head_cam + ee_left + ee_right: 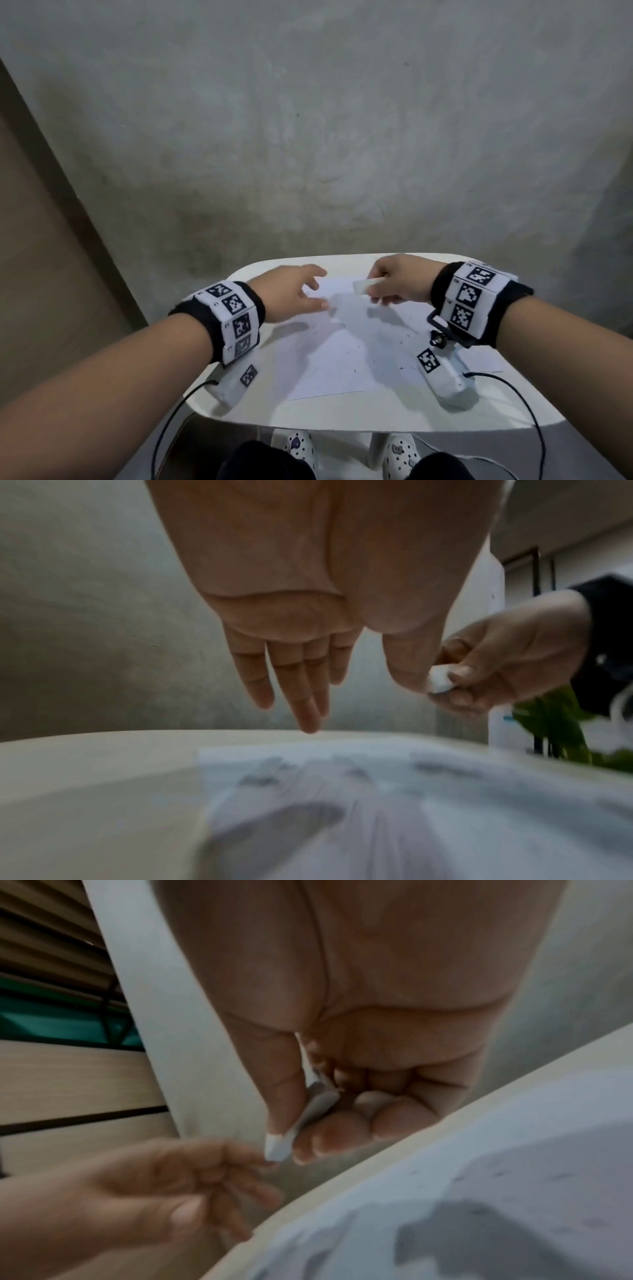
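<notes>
Erasing looked partly done when we took stock. Our right hand [399,281], at one o'clock from the table's centre, pinched a small white rectangular rubber eraser [368,285] between thumb and curled fingers, lifted clear of the sheet rather than pressed on it. Our left hand [291,294], at eleven o'clock, was open, fingers straight and spread. It hovered just above the far left corner of the large white paper sheet [329,359] without, as far as we could tell, touching it. That sheet lay flat across the middle of the small round-cornered white plastic table [308,416]. Toward four o'clock, dark crumbs and specks [400,368] were scattered over the paper. We read them as eraser rubbings, so some rubbing out was already done. In the left wrist view faint grey smudged marks [270,773] showed near the sheet's far edge, but that view was blurred, so they may have been pencil writing or only shadows. If pencil, we judged they were left to rub out, with the left hand set down first to pin the paper and the crumbs to brush away afterwards.
</notes>
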`<state>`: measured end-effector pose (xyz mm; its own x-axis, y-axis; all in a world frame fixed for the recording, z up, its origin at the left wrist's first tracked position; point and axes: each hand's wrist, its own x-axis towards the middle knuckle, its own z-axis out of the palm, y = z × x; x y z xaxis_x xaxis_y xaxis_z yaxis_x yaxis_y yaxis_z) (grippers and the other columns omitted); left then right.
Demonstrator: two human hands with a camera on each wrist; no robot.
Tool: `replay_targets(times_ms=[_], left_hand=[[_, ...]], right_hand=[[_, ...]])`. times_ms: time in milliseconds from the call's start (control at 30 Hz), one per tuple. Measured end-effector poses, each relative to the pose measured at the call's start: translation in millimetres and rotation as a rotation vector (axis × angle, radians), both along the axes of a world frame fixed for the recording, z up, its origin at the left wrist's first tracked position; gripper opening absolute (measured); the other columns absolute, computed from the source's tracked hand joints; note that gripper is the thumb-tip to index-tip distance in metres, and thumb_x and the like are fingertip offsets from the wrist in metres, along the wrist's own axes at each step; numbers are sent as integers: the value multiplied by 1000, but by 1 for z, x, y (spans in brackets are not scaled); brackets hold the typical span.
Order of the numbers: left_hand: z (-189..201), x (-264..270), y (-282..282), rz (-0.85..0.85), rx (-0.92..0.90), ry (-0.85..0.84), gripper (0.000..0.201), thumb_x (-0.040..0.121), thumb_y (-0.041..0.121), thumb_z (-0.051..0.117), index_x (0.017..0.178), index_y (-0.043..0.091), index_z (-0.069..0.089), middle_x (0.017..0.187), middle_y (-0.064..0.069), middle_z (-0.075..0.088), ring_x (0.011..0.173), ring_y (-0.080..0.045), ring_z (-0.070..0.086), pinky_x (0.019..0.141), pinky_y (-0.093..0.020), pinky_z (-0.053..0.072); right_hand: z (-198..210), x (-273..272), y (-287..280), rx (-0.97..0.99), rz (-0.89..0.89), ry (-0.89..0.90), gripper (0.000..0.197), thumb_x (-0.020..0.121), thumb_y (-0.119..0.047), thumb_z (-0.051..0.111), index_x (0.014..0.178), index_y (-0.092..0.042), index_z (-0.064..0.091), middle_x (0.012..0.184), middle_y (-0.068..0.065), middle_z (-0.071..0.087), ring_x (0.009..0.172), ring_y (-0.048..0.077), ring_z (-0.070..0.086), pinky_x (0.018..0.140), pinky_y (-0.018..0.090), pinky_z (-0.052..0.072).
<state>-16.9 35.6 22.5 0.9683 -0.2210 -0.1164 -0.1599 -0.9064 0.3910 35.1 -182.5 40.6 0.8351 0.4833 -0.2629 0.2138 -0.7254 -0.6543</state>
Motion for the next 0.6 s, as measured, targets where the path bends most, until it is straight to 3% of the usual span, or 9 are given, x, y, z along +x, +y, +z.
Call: replay_targets(times_ms=[67,167,300,367,433,467,500,533,600], left_hand=[[8,6,-7,-4,-154,-36,46,85,38,71,127,25,55,112,11,63,82,-1,61,72,-15,45],[12,12,-10,-27,-224,-119,27,81,30,77,103,20,65,75,15,59,56,3,48,57,-13,37],[12,19,4,17,-317,-102,12,81,19,77,89,17,68,67,5,66,57,-4,54,62,-23,43],[10,25,15,59,-290,-88,9,84,17,74,92,18,69,68,4,69,60,-5,58,64,-22,44],[5,33,26,111,-176,-106,11,86,20,72,98,21,71,67,7,68,62,-5,60,63,-20,44],[2,37,31,126,-105,-112,13,87,22,71,100,21,72,68,6,68,64,-7,61,63,-20,43],[0,41,36,129,-32,-108,16,88,24,70,104,21,72,70,5,68,68,-10,62,64,-21,43],[-3,46,40,121,43,-95,19,90,25,68,107,20,73,75,2,69,73,-14,62,66,-22,42],[-10,53,42,80,176,-79,21,92,28,63,109,20,72,90,-3,72,89,-21,64,73,-25,44]], right_hand=[[3,-4,20,138,32,63,20,87,-12,66,69,-14,58,80,13,66,67,19,56,60,23,43],[2,1,41,267,29,108,24,84,-7,70,67,-13,54,74,15,64,64,20,55,56,22,40],[-5,13,56,334,-36,165,27,86,-15,69,77,-17,44,75,8,66,62,15,61,55,20,43],[-8,21,63,166,-19,70,27,87,-30,67,76,-19,45,76,1,63,69,16,59,62,23,44],[-10,28,67,-128,38,-137,27,90,-42,60,76,-20,52,78,0,59,81,21,56,65,26,43],[-12,29,68,-280,80,-199,27,91,-45,57,88,-18,58,90,2,62,94,24,56,72,28,44],[-17,31,67,-430,127,-223,39,91,-48,55,112,-16,59,113,5,60,111,26,54,87,31,43],[-25,34,65,-571,174,-229,60,88,-53,55,135,-16,47,138,6,48,128,27,45,103,35,38],[-41,35,61,-756,247,-229,92,81,-65,55,152,-23,16,160,4,13,145,29,20,116,46,18]])
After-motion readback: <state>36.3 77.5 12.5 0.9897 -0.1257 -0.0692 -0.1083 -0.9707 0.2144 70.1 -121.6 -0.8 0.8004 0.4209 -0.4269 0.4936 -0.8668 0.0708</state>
